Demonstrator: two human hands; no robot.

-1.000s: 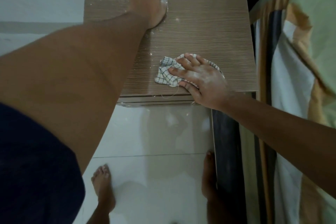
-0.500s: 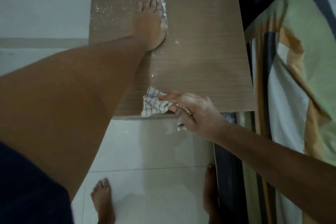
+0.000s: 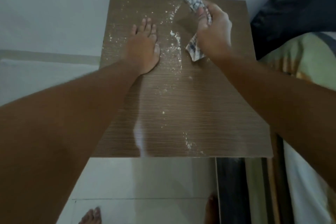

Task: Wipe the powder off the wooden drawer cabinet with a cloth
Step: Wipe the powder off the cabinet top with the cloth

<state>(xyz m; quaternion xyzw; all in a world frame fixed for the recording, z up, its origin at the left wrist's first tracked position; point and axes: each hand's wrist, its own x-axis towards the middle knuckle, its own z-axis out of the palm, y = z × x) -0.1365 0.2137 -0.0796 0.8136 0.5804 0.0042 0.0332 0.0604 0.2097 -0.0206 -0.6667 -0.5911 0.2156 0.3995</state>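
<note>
The wooden drawer cabinet (image 3: 209, 107) fills the middle of the view, seen from above. White powder (image 3: 175, 42) is scattered over its far half, with a thin trail toward the near edge. My left hand (image 3: 143, 49) lies flat on the top, fingers spread, left of the powder. My right hand (image 3: 214, 31) is at the far right of the top, shut on a checked cloth (image 3: 194, 3) that sticks out above and below the fist. The cloth is blurred.
A white wall (image 3: 54, 14) stands behind and left of the cabinet. A bed with striped bedding (image 3: 309, 56) and a dark pillow (image 3: 294, 9) lies close on the right. White floor tiles (image 3: 145, 183) and my bare feet (image 3: 91, 216) show below.
My right hand has carried the cloth from the cabinet's near edge up to its far right part. My left hand stays flat on the top. The view has tilted up.
</note>
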